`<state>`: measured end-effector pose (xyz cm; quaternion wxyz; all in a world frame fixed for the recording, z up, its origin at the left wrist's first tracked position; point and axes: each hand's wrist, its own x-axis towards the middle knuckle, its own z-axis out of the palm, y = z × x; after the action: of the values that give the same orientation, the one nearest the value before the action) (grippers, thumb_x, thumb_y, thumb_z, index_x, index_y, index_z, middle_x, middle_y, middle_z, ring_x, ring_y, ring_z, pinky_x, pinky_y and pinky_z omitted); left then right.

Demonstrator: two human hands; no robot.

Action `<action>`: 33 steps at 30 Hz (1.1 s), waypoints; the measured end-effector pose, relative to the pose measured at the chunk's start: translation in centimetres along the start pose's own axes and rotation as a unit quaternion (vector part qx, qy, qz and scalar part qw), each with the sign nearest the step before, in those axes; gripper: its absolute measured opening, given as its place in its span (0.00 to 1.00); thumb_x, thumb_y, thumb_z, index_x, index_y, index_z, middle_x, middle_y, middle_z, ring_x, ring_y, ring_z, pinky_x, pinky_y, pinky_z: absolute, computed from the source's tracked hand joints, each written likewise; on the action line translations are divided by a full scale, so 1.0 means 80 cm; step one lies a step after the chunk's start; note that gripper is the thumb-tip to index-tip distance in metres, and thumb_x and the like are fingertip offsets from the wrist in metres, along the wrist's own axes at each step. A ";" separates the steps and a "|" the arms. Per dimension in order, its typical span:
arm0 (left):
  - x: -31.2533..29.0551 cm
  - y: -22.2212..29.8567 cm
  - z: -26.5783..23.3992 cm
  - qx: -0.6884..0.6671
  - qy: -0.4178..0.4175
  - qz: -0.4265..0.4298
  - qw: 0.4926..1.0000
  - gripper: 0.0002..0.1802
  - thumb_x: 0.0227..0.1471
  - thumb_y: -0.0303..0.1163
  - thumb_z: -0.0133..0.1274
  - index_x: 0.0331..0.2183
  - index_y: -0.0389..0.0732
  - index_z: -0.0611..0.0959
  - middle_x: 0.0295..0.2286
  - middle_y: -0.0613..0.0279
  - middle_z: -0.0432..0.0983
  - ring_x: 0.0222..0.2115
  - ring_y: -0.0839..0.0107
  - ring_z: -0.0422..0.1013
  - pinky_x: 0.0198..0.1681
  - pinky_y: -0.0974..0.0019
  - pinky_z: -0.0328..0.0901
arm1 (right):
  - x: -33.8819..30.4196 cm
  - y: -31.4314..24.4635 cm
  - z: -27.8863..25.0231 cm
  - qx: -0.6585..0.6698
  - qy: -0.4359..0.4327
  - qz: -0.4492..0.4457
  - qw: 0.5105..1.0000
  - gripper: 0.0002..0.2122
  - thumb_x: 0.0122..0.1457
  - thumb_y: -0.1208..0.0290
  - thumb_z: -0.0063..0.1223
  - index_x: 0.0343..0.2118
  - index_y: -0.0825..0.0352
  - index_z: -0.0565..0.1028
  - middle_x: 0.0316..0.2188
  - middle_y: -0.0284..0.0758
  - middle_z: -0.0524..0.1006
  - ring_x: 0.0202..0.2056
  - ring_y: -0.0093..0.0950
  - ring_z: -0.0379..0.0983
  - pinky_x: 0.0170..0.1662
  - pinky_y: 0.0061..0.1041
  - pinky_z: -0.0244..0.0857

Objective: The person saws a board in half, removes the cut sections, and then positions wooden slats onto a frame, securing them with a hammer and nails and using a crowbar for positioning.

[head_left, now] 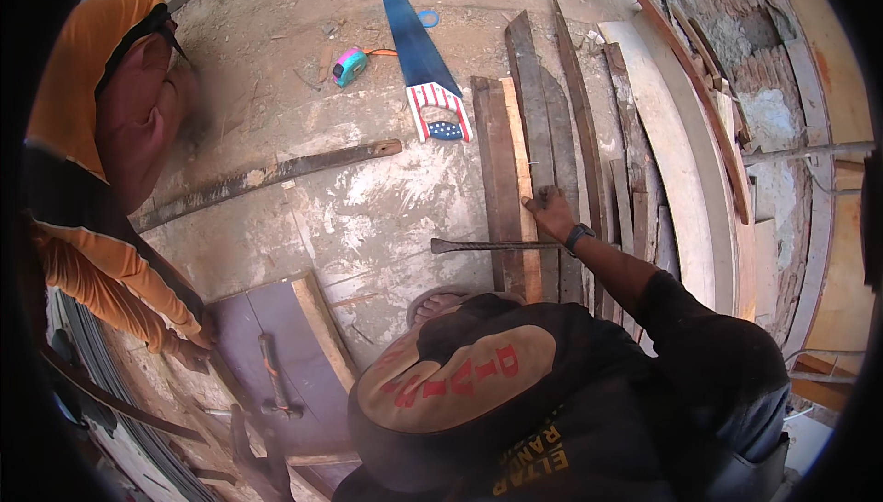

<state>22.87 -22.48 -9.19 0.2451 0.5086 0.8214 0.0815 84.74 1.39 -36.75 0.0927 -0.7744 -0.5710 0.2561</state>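
My right hand, with a dark watch at the wrist, reaches over a row of old boards. Its fingers are curled on a wooden plank with a pale edge. A nail stands up just beyond the fingers. Beside the wrist, a twisted metal pry bar lies across the boards. My left hand, dim at the lower left, has its fingers stretched out near a purple-grey wooden panel. On that panel lies a claw hammer.
A handsaw and a tape measure lie on the dusty floor ahead. A long dark batten crosses the left side. Someone in orange sleeves crouches at the left, a hand by the panel. More planks lean right.
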 end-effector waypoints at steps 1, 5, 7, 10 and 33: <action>0.011 0.023 -0.002 0.006 -0.004 0.005 1.000 0.34 0.60 0.40 0.56 0.63 0.33 0.71 0.61 0.42 0.68 0.62 0.46 0.64 0.65 0.48 0.58 | -0.001 -0.001 0.002 -0.025 -0.011 -0.001 1.000 0.25 0.59 0.54 0.61 0.42 0.78 0.73 0.42 0.55 0.75 0.47 0.53 0.70 0.51 0.47 0.64; 0.034 0.071 -0.001 0.049 -0.009 0.048 0.998 0.37 0.54 0.39 0.58 0.63 0.34 0.71 0.51 0.41 0.74 0.53 0.44 0.70 0.57 0.47 0.64 | 0.008 -0.003 -0.006 0.062 -0.033 -0.001 0.998 0.24 0.57 0.52 0.62 0.40 0.75 0.76 0.35 0.52 0.78 0.39 0.50 0.76 0.44 0.46 0.69; 0.041 0.087 -0.003 0.051 -0.026 0.046 0.997 0.38 0.53 0.37 0.58 0.63 0.34 0.70 0.51 0.41 0.74 0.53 0.45 0.70 0.56 0.48 0.65 | 0.012 0.000 -0.001 0.066 -0.019 -0.015 0.998 0.23 0.57 0.55 0.63 0.45 0.72 0.76 0.35 0.50 0.78 0.40 0.46 0.77 0.44 0.42 0.70; 0.045 0.108 -0.006 0.061 -0.080 -0.023 0.995 0.39 0.52 0.35 0.58 0.64 0.37 0.69 0.50 0.41 0.73 0.53 0.46 0.70 0.56 0.49 0.65 | 0.029 0.010 -0.003 0.024 0.008 -0.039 0.999 0.23 0.57 0.63 0.63 0.53 0.68 0.72 0.44 0.51 0.76 0.44 0.42 0.76 0.47 0.37 0.70; 0.072 0.009 0.084 -0.060 -0.061 0.032 0.996 0.36 0.53 0.36 0.58 0.64 0.46 0.72 0.56 0.44 0.73 0.54 0.45 0.71 0.57 0.48 0.66 | 0.145 0.018 -0.071 -0.325 -0.183 -0.225 0.900 0.14 0.62 0.72 0.46 0.48 0.70 0.73 0.44 0.55 0.76 0.47 0.55 0.73 0.50 0.47 0.70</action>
<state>24.64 -17.87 -16.56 0.3214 0.5232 0.7820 0.1072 91.35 12.56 -35.90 -0.2151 -0.5521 -0.7884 0.1653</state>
